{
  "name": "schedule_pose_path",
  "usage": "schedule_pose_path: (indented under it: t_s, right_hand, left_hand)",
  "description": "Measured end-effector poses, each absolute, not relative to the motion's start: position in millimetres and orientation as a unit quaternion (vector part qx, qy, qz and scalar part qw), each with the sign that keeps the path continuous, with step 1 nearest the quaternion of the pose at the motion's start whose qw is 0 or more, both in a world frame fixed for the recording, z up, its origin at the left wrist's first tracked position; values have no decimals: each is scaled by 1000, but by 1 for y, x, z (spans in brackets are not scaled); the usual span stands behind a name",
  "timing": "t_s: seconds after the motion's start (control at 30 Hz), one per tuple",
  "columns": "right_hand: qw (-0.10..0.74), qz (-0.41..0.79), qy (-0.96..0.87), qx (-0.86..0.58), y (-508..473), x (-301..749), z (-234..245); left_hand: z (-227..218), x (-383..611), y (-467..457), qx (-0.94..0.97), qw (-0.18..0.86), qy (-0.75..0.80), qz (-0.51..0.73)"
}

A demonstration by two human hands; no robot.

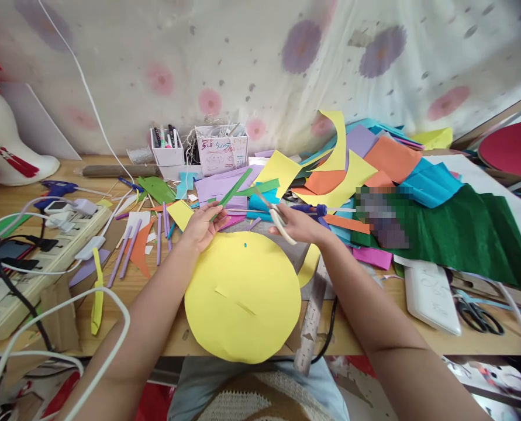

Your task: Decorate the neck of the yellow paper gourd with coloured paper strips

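My left hand (205, 225) is closed on a green paper strip (234, 190), pinching its lower end so the strip slants up and to the right. In my right hand (297, 223) is a pair of scissors with cream handles (282, 227); its blades point up and left at a second green piece (260, 187) that joins or overlaps the strip, I cannot tell which. Below both hands lies a large yellow paper disc (242, 292) with a small slit-like mark near its middle and a tiny blue scrap (245, 245) near its top edge.
Coloured paper sheets (392, 158) pile up at the back right, beside dark green paper (475, 234). Two glue guns (58, 188) (308, 209), a ruler (310, 318), black-handled scissors (479, 313) and a power strip (45, 251) with cables lie around. Pen boxes (222, 153) stand behind.
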State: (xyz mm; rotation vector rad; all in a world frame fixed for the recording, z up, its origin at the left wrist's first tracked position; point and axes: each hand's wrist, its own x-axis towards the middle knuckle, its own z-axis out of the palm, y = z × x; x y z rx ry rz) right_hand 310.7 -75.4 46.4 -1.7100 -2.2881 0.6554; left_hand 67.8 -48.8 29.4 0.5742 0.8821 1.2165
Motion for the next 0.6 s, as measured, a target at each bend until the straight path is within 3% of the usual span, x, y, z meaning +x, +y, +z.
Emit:
schedule_pose_path:
  t_s: [0.17, 0.6]
  right_hand:
    - [38, 252, -819, -513, -66, 287, 41]
    - [74, 325, -821, -463, -65, 269, 47]
  left_hand:
    - [30, 69, -48, 252, 694, 390, 551]
    - [28, 78, -53, 263, 714, 395, 515]
